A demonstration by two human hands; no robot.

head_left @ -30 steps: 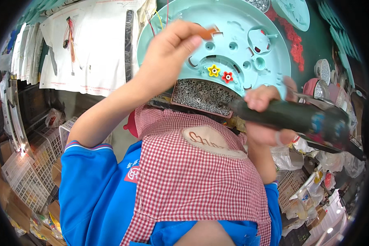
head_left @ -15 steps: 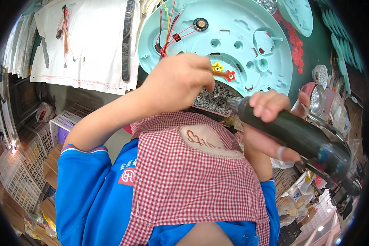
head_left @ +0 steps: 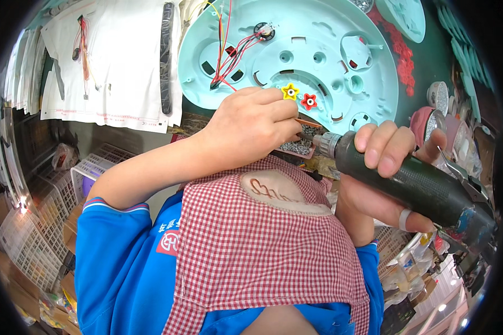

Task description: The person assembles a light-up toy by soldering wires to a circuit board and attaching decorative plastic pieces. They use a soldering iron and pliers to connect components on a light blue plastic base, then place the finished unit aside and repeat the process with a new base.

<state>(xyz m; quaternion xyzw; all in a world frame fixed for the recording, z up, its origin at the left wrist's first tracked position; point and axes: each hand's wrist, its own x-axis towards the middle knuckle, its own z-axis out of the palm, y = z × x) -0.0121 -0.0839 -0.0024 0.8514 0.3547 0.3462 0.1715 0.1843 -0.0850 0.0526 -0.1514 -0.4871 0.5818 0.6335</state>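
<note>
My right hand (head_left: 383, 173) is wrapped round a dark electric screwdriver (head_left: 413, 181), its silver chuck (head_left: 327, 144) pointing left. The bit end is beside the fingertips of my left hand (head_left: 257, 123). My left hand is closed, and a thin brown strip (head_left: 306, 121) sticks out from its fingers. Just beyond lies a large turquoise plastic shell (head_left: 374, 84), with a yellow star piece (head_left: 290, 91) and a red star piece (head_left: 309, 101) set in it. Red and black wires (head_left: 229, 67) run from a small round speaker (head_left: 264, 32) toward my left hand. Below the bit sits a tray of small screws (head_left: 299, 146), partly hidden.
White sheets (head_left: 106, 61) with a wire bundle (head_left: 82, 42) lie at the left. Red plastic pieces (head_left: 402, 56) and more turquoise parts (head_left: 466, 61) are at the right. Pink-and-silver round parts (head_left: 430, 123) stand near my right hand. White plastic baskets (head_left: 33, 240) are low at the left.
The brown strip has come nearer to me, off the star pieces. My left hand has moved slightly nearer, and the screwdriver has shifted a little right. The shell appears slightly shifted left.
</note>
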